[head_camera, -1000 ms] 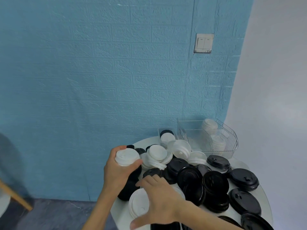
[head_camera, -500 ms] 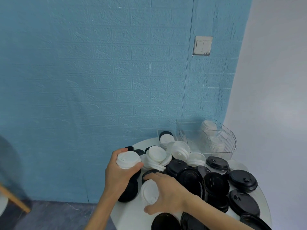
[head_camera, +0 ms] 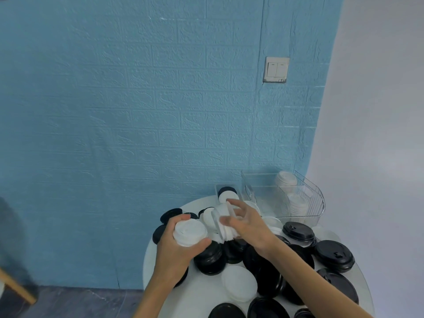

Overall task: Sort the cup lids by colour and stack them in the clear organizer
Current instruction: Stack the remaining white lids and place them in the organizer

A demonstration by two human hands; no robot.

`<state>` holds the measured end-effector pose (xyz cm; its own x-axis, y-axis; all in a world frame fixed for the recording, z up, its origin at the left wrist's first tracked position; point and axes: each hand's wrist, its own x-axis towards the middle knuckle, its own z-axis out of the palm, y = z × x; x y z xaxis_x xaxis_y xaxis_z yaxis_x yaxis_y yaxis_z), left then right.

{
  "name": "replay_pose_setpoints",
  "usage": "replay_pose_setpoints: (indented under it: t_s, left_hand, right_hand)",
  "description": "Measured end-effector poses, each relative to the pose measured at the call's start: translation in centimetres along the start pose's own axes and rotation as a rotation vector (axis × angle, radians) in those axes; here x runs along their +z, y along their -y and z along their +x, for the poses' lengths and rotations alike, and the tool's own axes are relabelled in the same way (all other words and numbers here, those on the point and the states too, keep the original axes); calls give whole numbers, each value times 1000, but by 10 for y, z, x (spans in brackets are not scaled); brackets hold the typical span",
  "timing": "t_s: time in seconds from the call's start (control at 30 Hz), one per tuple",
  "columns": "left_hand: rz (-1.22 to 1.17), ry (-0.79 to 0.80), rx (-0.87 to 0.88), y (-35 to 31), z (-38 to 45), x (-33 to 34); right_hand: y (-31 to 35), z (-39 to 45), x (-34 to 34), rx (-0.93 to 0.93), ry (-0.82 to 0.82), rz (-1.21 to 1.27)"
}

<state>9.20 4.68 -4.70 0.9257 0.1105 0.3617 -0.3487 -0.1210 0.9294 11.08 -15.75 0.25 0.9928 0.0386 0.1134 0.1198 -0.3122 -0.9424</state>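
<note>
The desk (head_camera: 160, 267) is crowded. Black lids (head_camera: 335, 255) heap from its middle out to 3 and 5 o'clock, leaving no bare lane there. A white stack (head_camera: 238, 286) lies at 6 o'clock among them. Bare desk shows only in a strip along the 8 to 9 o'clock rim. The organizer (head_camera: 319, 203) at 1 o'clock is open on top, with room in its left part; white lids (head_camera: 286, 180) fill its right side. A white pile (head_camera: 273, 222) lies just before its front wall. The blue wall (head_camera: 160, 111) stands close behind at 12.
</note>
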Motion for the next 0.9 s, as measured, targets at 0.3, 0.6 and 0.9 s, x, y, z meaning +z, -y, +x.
replay_pose_setpoints:
  t_s: [0.3, 0.6, 0.9]
  left_hand:
    - [-33, 88, -8, -2, -1, 9]
    - [-35, 131, -20, -6, -11, 17]
    - [-101, 155, -44, -18, -10, 36]
  right_hand:
    - [21, -7, 5, -74, 160, -162]
    - [29, -9, 4, -172, 179, -159]
    - [42, -14, 31, -302, 23, 236]
